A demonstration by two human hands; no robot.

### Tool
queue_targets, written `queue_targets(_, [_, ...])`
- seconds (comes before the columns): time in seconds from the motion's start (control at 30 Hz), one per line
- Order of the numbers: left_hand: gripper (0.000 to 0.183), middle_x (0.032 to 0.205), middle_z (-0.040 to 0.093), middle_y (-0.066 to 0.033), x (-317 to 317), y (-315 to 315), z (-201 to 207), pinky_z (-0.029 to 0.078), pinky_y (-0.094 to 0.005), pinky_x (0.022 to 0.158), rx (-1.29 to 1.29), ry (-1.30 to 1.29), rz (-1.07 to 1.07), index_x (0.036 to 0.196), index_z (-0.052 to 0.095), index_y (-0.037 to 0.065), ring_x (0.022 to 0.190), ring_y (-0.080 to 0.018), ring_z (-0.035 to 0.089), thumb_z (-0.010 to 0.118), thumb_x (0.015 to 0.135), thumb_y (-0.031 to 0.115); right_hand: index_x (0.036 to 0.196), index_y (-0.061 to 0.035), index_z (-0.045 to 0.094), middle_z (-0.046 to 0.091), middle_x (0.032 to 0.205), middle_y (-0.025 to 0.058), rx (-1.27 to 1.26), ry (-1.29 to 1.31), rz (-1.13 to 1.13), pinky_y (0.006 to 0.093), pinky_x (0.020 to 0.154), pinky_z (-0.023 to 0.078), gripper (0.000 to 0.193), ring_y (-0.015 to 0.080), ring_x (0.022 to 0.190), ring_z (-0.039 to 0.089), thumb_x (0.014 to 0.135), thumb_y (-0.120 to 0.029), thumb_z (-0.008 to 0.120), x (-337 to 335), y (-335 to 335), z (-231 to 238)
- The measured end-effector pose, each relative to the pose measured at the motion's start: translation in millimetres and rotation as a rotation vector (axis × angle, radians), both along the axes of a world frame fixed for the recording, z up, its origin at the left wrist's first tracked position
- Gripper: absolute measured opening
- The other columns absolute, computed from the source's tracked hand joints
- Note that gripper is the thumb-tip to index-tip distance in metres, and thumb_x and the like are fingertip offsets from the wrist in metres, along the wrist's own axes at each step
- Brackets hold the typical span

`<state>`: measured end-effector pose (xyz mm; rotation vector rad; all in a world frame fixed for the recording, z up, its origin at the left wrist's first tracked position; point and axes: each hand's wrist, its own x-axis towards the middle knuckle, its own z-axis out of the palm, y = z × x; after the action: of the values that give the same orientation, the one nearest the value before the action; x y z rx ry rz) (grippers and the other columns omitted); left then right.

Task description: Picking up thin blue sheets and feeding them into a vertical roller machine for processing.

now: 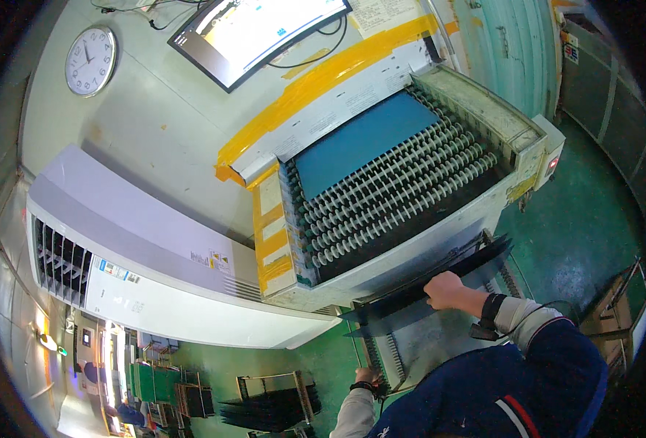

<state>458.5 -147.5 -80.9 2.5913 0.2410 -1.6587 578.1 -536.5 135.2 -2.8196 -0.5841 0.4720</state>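
A slotted rack point(397, 358) with toothed side strips stands in front of the conveyor, with thin dark panels upright in it. My right hand point(447, 290) is closed at the top edge of one dark panel point(403, 298); a black band with a wire is round that wrist. Lower down, my left hand point(367, 375) is closed round the near left side of the rack. Beyond the rack, a blue panel point(367, 142) lies flat on the rollers point(399, 191), partly under the machine's cover.
A white air conditioner point(184, 285) stands left of the conveyor. Another rack point(270, 401) with dark panels is on the green floor at the lower left. A wooden frame point(618, 321) stands at the right. A screen point(257, 33) and a clock point(90, 61) hang on the wall.
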Motion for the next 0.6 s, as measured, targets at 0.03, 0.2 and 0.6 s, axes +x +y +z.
queue_targets(0.03, [0.036, 0.072, 0.066, -0.0029, 0, -1, 1, 0.053, -0.0285, 0.06, 0.0, 0.004, -0.025, 0.101, 0.056, 0.004, 0.055, -0.0169, 0.063, 0.055, 0.09, 0.038, 0.08, -0.0067, 0.071, 0.069, 0.082, 0.013, -0.004, 0.003, 0.002, 0.0429, 0.07, 0.052, 0.027, 0.0304, 0.08, 0.067, 0.075, -0.032, 0.062, 0, 0, 0])
queue_targets(0.2, [0.038, 0.076, 0.065, -0.0036, 2, 7, -6, 0.053, -0.0316, 0.061, -0.075, 0.061, -0.183, 0.106, 0.055, 0.005, 0.057, -0.0182, 0.063, 0.049, 0.092, 0.04, 0.09, -0.0097, 0.069, 0.068, 0.087, 0.0122, -0.079, 0.098, 0.007, 0.0434, 0.078, 0.051, 0.031, 0.0314, 0.087, 0.065, 0.08, -0.038, 0.061, 3, 2, 0])
queue_targets(0.6, [0.035, 0.072, 0.061, -0.0055, -8, 20, -40, 0.052, -0.0325, 0.06, -0.048, -0.015, 0.34, 0.103, 0.047, 0.004, 0.055, -0.019, 0.059, 0.052, 0.089, 0.036, 0.089, -0.0091, 0.069, 0.068, 0.085, 0.0129, -0.069, 0.084, 0.006, 0.0435, 0.076, 0.05, 0.033, 0.0315, 0.087, 0.065, 0.079, -0.04, 0.063, 4, 1, -3])
